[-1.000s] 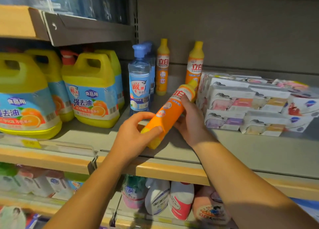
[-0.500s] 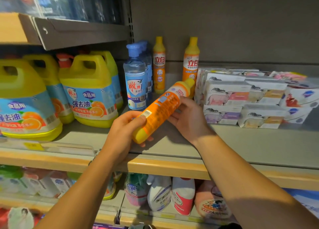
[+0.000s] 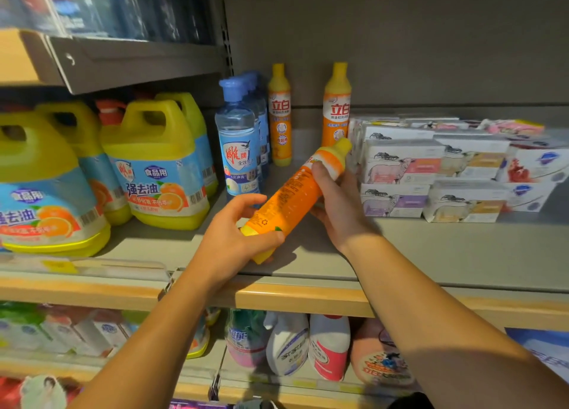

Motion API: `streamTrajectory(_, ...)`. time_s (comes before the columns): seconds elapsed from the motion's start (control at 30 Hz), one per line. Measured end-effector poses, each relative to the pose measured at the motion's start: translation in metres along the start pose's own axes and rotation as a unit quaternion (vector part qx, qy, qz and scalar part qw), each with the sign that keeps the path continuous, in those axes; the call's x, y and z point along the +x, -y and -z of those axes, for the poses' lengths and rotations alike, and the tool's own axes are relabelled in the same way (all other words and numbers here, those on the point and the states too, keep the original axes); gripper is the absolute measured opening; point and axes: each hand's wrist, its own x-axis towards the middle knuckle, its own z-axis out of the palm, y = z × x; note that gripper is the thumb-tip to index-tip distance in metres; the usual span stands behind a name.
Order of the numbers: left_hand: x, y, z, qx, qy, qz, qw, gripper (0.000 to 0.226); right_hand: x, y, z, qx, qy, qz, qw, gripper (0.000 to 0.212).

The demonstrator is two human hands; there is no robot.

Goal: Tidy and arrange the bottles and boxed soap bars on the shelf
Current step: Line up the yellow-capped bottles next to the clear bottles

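An orange bottle [image 3: 292, 193] with a yellow cap lies tilted above the shelf [image 3: 431, 254], cap pointing up and right, its printed back turned toward me. My left hand [image 3: 234, 242] grips its base. My right hand [image 3: 338, 205] holds its upper part just below the cap. Two matching orange bottles [image 3: 336, 106] stand upright at the back. Blue bottles [image 3: 238, 140] stand in a row to their left. Boxed soap bars [image 3: 400, 168] are stacked two high on the right.
Large yellow jugs [image 3: 154, 168] fill the shelf's left side. A dark upper shelf [image 3: 123, 63] overhangs them. Bare shelf surface lies in front of the soap boxes. The lower shelf holds spray bottles [image 3: 289, 344] and pouches.
The orange bottle has been turned about its long axis, so the front label has rotated away and the printed back faces me. Both hands stay on it in nearly the same place.
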Motion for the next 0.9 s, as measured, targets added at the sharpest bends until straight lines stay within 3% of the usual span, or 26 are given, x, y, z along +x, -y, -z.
streamTrajectory(0.13, 0.002, -0.0024, 0.0044, -0.128, 0.023, 0.034, 0.991, 0.042, 0.001, 0.002, -0.0012, 0.124, 0.064, -0.053, 0.989, 0.043)
streamTrajectory(0.27, 0.003, -0.0056, 0.006, -0.264, 0.022, 0.102, 0.959, 0.056, 0.0017, 0.0003, -0.0019, 0.124, 0.106, -0.044, 0.986, 0.032)
streamTrajectory(0.5, 0.0069, -0.0039, 0.0048, -0.186, 0.077, 0.098, 0.975, 0.046, 0.0027, -0.0017, -0.0006, 0.051, 0.063, -0.074, 0.994, 0.028)
streamTrajectory(0.7, 0.0051, -0.0053, 0.0015, -0.041, 0.136, 0.048, 0.989, 0.044, 0.0045, -0.0002, -0.0041, -0.021, 0.04, -0.133, 0.99, 0.029)
streamTrajectory(0.9, 0.0075, -0.0064, -0.0012, -0.018, 0.138, 0.045, 0.989, 0.034, 0.0054, 0.0026, -0.0059, -0.058, 0.022, -0.152, 0.986, 0.029)
